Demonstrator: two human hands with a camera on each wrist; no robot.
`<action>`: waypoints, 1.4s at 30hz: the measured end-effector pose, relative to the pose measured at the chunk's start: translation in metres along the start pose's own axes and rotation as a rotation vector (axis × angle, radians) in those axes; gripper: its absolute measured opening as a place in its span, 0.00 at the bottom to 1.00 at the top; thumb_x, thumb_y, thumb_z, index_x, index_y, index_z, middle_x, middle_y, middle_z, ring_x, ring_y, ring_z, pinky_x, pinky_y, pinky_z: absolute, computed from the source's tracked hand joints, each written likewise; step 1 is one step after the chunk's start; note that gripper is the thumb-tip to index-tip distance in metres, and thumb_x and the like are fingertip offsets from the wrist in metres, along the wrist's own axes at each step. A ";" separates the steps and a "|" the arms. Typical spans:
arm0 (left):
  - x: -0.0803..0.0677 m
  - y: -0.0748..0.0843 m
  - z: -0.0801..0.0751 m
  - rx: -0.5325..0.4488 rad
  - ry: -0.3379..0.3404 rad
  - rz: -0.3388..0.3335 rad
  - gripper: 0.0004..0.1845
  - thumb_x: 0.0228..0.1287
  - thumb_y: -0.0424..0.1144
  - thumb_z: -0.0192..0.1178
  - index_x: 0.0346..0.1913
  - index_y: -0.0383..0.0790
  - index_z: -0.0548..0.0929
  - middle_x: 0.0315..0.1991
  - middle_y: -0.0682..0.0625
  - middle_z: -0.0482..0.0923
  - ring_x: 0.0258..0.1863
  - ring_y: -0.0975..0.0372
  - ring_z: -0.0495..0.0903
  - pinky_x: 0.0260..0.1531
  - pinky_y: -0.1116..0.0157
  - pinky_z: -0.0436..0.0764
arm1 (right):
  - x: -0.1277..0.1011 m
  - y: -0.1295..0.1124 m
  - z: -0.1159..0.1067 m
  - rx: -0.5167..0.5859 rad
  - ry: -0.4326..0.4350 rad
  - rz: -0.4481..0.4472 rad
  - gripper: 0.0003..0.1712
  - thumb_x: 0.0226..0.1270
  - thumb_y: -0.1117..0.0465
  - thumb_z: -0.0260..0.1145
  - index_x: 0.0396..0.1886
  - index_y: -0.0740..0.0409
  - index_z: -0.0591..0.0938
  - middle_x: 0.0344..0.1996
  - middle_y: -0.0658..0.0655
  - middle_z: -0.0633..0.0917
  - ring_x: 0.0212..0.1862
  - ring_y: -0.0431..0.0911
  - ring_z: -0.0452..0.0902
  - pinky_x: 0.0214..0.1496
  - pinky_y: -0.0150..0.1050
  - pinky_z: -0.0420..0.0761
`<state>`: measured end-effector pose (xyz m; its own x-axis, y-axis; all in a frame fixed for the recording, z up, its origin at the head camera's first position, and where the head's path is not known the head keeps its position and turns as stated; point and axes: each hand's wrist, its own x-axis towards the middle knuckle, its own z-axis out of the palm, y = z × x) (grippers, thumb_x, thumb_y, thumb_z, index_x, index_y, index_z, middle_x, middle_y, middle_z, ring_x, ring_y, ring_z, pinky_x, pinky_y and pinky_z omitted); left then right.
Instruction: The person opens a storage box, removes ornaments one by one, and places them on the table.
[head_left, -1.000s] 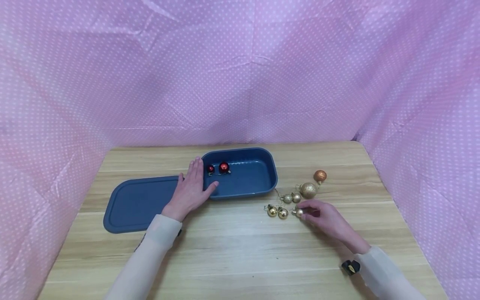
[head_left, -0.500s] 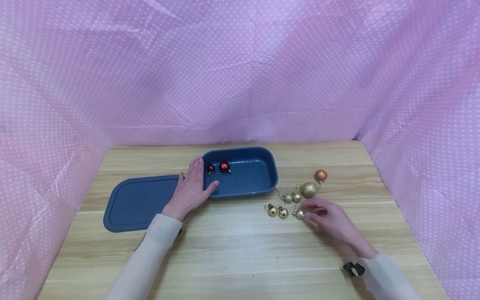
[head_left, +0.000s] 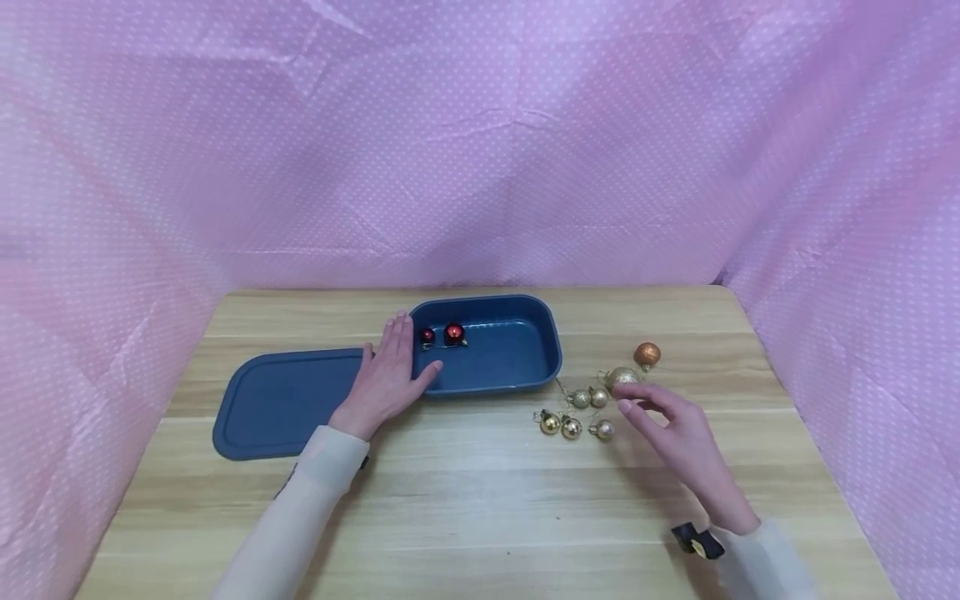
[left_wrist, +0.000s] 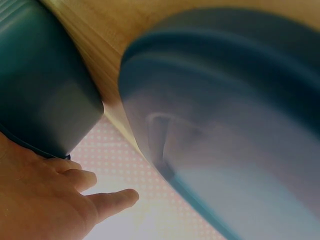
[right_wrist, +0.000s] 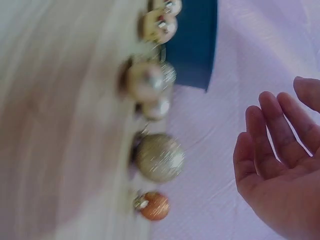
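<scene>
A blue tray [head_left: 542, 363] holds two red baubles [head_left: 453, 332] at its left end. My left hand [head_left: 390, 375] rests flat with straight fingers on the tray's left rim, beside the blue lid [head_left: 277, 400]. Several small gold baubles [head_left: 572, 427] lie right of the tray, with a larger glittery gold bauble [head_left: 619, 378] and an orange one [head_left: 647, 354] behind them. My right hand [head_left: 663, 417] hovers open over the table, fingertips near the large gold bauble [right_wrist: 160, 157], holding nothing. The orange bauble [right_wrist: 153, 206] lies beyond it in the right wrist view.
The wooden table [head_left: 480, 517] is walled on three sides by pink dotted cloth [head_left: 480, 167]. In the left wrist view the tray's outer wall [left_wrist: 45, 95] and the lid [left_wrist: 225, 125] appear close up and blurred.
My right hand let go of the small gold bauble it pinched and moved back-right toward the large gold bauble, fingers now spread. The left hand stayed put.
</scene>
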<state>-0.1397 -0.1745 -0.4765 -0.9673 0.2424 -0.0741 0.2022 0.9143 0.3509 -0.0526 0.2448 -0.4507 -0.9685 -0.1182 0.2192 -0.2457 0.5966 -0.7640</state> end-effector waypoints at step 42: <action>0.002 0.000 0.001 -0.017 -0.008 -0.029 0.53 0.75 0.69 0.45 0.83 0.34 0.39 0.85 0.40 0.36 0.83 0.49 0.37 0.74 0.34 0.47 | 0.121 -0.088 0.133 -0.054 -0.139 -0.282 0.19 0.74 0.56 0.70 0.59 0.59 0.86 0.52 0.56 0.88 0.55 0.50 0.83 0.60 0.51 0.81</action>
<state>-0.1418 -0.1737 -0.4774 -0.9715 0.2188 -0.0916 0.1718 0.9152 0.3646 -0.1532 0.0723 -0.4375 -0.8596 -0.3903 0.3296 -0.5064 0.5656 -0.6509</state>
